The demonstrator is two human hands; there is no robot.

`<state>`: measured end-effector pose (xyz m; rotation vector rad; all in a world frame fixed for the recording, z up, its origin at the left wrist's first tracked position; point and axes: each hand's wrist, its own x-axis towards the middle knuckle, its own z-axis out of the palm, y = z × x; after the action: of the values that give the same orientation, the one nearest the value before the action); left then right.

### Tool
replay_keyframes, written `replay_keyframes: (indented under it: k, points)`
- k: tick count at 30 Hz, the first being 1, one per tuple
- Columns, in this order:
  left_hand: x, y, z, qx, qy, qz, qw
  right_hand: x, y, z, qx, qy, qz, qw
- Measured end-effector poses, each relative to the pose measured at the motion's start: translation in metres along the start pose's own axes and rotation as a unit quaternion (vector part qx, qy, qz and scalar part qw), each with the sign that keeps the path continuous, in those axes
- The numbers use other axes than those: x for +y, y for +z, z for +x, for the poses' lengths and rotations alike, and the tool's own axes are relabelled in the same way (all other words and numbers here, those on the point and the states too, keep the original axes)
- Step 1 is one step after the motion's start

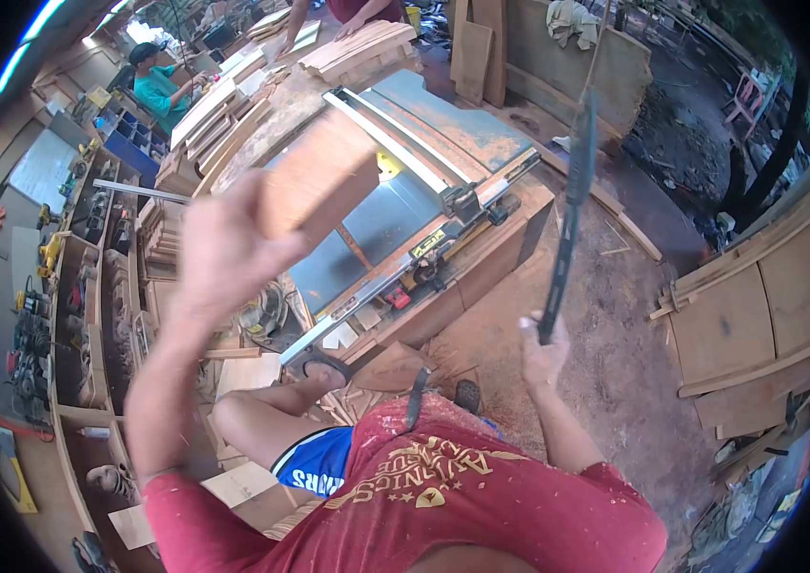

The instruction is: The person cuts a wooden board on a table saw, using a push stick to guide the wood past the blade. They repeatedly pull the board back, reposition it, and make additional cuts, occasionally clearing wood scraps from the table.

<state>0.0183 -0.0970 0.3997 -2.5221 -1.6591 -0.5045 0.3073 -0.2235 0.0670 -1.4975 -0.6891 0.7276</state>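
Observation:
My left hand (233, 244), blurred by motion, is raised over the near left side of the table saw (376, 224). Its fingers are closed on the end of a wooden block (324, 177), which tilts up in the air above the saw's metal top. Off to the right, my right hand (544, 353) grips the lower end of a long, flat black strip with slots (572, 205). That strip stands nearly upright, apart from the saw; its exact kind I cannot make out. The saw's rail (405, 258) runs between my hands.
Stacked boards (362, 50) lie beyond the saw, near a co-worker's hands. Another person in green (159, 91) sits at the far left. Shelves with tools (61, 277) line the left side. Curved wooden panels (758, 306) lean at right. Sawdust covers the ground.

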Motion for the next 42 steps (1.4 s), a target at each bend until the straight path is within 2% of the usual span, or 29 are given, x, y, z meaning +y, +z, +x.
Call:
replay_keyframes:
  k: [2, 4, 5, 8, 9, 10, 12, 13, 14, 15, 17, 18, 19, 20, 21, 22, 23, 24, 25, 28, 30, 32, 34, 35, 38, 39, 42]
  points:
    - [0.004, 0.05, -0.005, -0.024, 0.002, 0.05, 0.998, -0.022, 0.029, -0.011, -0.063, 0.029, 0.031, 0.997]
    - [0.034, 0.086, -0.017, 0.016, 0.06, 0.046, 0.997, -0.045, 0.057, -0.02, -0.132, 0.095, 0.198, 0.967]
    - [0.051, 0.094, -0.021, -0.015, 0.043, 0.043, 0.998, -0.053, 0.065, -0.027, -0.171, 0.134, 0.274, 0.937]
    - [0.092, 0.123, -0.036, -0.03, 0.045, -0.035, 0.998, -0.074, 0.078, -0.04, -0.184, 0.136, 0.385, 0.894]
    - [0.104, 0.132, -0.04, -0.036, 0.052, -0.028, 0.998, -0.064, 0.081, -0.038, -0.196, 0.124, 0.451, 0.862]
    - [0.115, 0.142, -0.045, -0.042, 0.062, -0.02, 0.997, -0.071, 0.077, -0.038, -0.203, 0.167, 0.474, 0.84]
    - [0.118, 0.168, -0.053, -0.031, 0.103, -0.087, 0.99, -0.089, 0.063, -0.035, -0.203, 0.249, 0.52, 0.791]
    - [0.106, 0.17, -0.049, -0.1, 0.085, -0.212, 0.968, -0.068, 0.055, -0.023, -0.176, 0.242, 0.465, 0.833]
    - [0.095, 0.171, -0.048, -0.174, 0.068, -0.336, 0.923, -0.028, 0.043, -0.011, -0.141, 0.237, 0.405, 0.871]
    - [0.082, 0.173, -0.046, -0.243, 0.054, -0.451, 0.857, 0.006, 0.038, -0.004, -0.103, 0.227, 0.346, 0.904]
    - [0.046, 0.197, -0.061, -0.112, 0.057, -0.474, 0.872, 0.053, 0.037, -0.001, -0.035, 0.232, 0.279, 0.931]
    - [0.024, 0.222, -0.069, 0.0, -0.018, -0.416, 0.909, 0.064, 0.04, 0.003, -0.002, 0.237, 0.244, 0.94]
    - [0.001, 0.249, -0.082, 0.109, -0.097, -0.348, 0.926, 0.033, 0.04, -0.007, 0.028, 0.268, 0.272, 0.924]
    - [-0.018, 0.276, -0.1, 0.135, -0.249, -0.372, 0.884, 0.031, 0.028, -0.014, -0.005, 0.208, 0.288, 0.935]
    - [-0.031, 0.295, -0.113, 0.154, -0.393, -0.388, 0.819, 0.021, 0.014, -0.02, -0.022, 0.216, 0.271, 0.938]
    - [-0.033, 0.299, -0.118, 0.074, -0.447, -0.532, 0.716, 0.014, -0.003, -0.025, -0.037, 0.223, 0.249, 0.942]
    - [-0.035, 0.301, -0.122, -0.005, -0.488, -0.653, 0.58, 0.018, -0.021, -0.027, -0.048, 0.218, 0.238, 0.945]
    - [-0.037, 0.305, -0.128, -0.077, -0.514, -0.745, 0.418, 0.022, -0.038, -0.029, -0.063, 0.216, 0.227, 0.948]
    - [-0.047, 0.337, -0.14, -0.127, -0.473, -0.84, 0.233, 0.02, -0.05, -0.029, -0.074, 0.238, 0.221, 0.943]
    - [-0.01, 0.359, -0.151, -0.085, -0.489, -0.787, 0.366, 0.039, -0.082, -0.036, -0.056, 0.267, 0.189, 0.943]
    - [0.0, 0.34, -0.166, -0.156, -0.422, -0.767, 0.458, 0.059, -0.114, -0.051, -0.034, 0.333, 0.215, 0.917]
    - [0.006, 0.315, -0.173, -0.261, -0.432, -0.721, 0.476, 0.067, -0.135, -0.072, -0.006, 0.379, 0.213, 0.901]
    - [0.01, 0.313, -0.186, -0.242, -0.378, -0.719, 0.532, 0.06, -0.127, -0.081, -0.004, 0.389, 0.215, 0.896]
    - [0.013, 0.304, -0.174, -0.132, -0.34, -0.747, 0.556, 0.054, -0.121, -0.082, -0.019, 0.392, 0.226, 0.891]
    - [-0.002, 0.306, -0.176, -0.189, -0.371, -0.717, 0.559, 0.059, -0.105, -0.076, -0.031, 0.379, 0.23, 0.896]
    - [-0.008, 0.308, -0.173, -0.177, -0.383, -0.727, 0.543, 0.057, -0.102, -0.078, -0.028, 0.373, 0.226, 0.899]
    - [-0.034, 0.314, -0.135, -0.152, -0.447, -0.665, 0.579, 0.051, -0.069, -0.065, -0.013, 0.352, 0.201, 0.914]
